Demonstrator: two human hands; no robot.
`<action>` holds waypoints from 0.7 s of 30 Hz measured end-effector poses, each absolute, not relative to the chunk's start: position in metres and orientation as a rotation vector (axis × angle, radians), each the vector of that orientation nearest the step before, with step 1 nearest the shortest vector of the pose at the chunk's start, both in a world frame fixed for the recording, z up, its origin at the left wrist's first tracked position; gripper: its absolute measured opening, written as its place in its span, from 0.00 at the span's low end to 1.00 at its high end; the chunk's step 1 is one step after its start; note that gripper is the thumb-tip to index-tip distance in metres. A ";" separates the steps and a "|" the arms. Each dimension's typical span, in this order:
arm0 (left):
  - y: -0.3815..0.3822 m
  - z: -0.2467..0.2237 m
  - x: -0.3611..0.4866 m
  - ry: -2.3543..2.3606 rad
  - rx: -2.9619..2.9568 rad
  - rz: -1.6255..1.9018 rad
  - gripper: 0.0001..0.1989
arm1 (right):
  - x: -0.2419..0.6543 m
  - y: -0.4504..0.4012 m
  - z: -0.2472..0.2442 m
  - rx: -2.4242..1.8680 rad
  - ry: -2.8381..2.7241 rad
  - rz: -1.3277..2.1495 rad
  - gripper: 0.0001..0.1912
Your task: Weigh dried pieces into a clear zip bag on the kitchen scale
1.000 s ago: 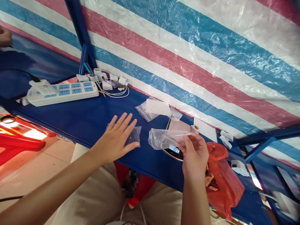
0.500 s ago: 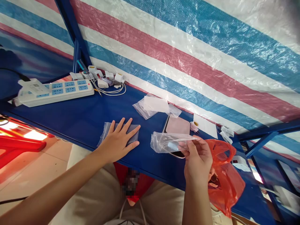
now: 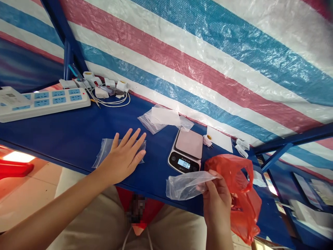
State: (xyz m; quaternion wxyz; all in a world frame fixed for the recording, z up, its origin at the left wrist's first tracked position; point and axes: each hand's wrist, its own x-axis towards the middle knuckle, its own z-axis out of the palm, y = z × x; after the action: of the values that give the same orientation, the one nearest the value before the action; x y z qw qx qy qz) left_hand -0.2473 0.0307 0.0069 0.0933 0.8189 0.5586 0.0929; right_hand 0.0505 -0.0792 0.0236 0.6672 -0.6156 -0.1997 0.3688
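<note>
Here, a flat clear bag (image 3: 102, 152) lies left of the scale (image 3: 189, 143), thin and wrinkled, with the left hand (image 3: 122, 158) open over it, palm down, fingers spread. A second clear bag (image 3: 179, 186), glossy and softly creased, is raised just in front of the scale, pinched between the thumb and fingers of the right hand (image 3: 217, 198). Behind the scale rises a sheet (image 3: 195, 74) striped blue, white and red; beneath it stretches a dark blue table (image 3: 154, 165). Well left of the scale sits a white power strip (image 3: 59, 108); to its right slumps a red plastic bag (image 3: 246, 205). The left hand hides part of the flat clear bag, the view's edge cuts off the power strip, and the red plastic bag's contents are hard to make out.
</note>
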 end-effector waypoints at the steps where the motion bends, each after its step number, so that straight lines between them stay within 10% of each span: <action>1: 0.032 0.006 -0.244 1.695 2.409 0.277 0.33 | 0.052 -0.082 0.019 -1.398 -0.445 0.833 0.26; 21: 0.042 -0.020 -0.237 1.752 2.508 0.363 0.33 | 0.054 -0.096 -0.019 -1.447 -0.429 0.772 0.24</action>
State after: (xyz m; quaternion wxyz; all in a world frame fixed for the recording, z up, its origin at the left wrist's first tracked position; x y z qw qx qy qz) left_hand -0.2365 0.0419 -0.0197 0.0305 0.8137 0.5684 0.1178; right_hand 0.0543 -0.0957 -0.0190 0.6619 -0.6399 -0.1896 0.3413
